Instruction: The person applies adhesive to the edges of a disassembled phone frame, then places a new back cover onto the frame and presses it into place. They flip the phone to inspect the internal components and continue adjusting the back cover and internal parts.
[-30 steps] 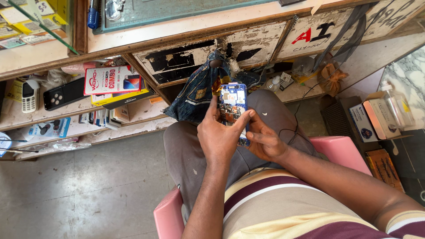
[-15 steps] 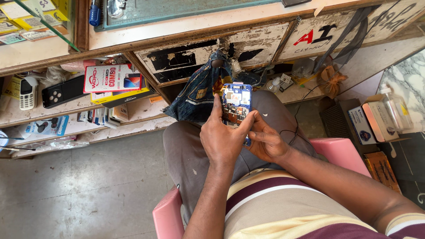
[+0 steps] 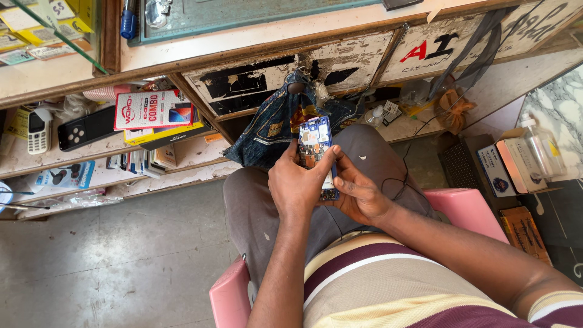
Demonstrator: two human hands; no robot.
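I sit on a pink chair (image 3: pixel 464 206) and hold an opened mobile phone (image 3: pixel 314 141) over my lap, its blue circuit board and inner parts facing up. My left hand (image 3: pixel 297 182) wraps around the phone's left side with the thumb laid across its lower part. My right hand (image 3: pixel 359 193) grips the phone's lower right edge, fingers curled against it. A piece of blue denim cloth (image 3: pixel 273 127) hangs from the counter just beyond the phone.
A worn wooden counter (image 3: pixel 340 45) stands in front of my knees, with a glass top above. Shelves on the left hold a red-and-white box (image 3: pixel 152 109), a black phone (image 3: pixel 88 127) and a white keypad phone (image 3: pixel 37 129). Boxes and a clear bottle (image 3: pixel 540 143) sit at the right.
The phone and both hands have stayed in nearly the same place. My left thumb has shifted slightly across the phone's lower part.
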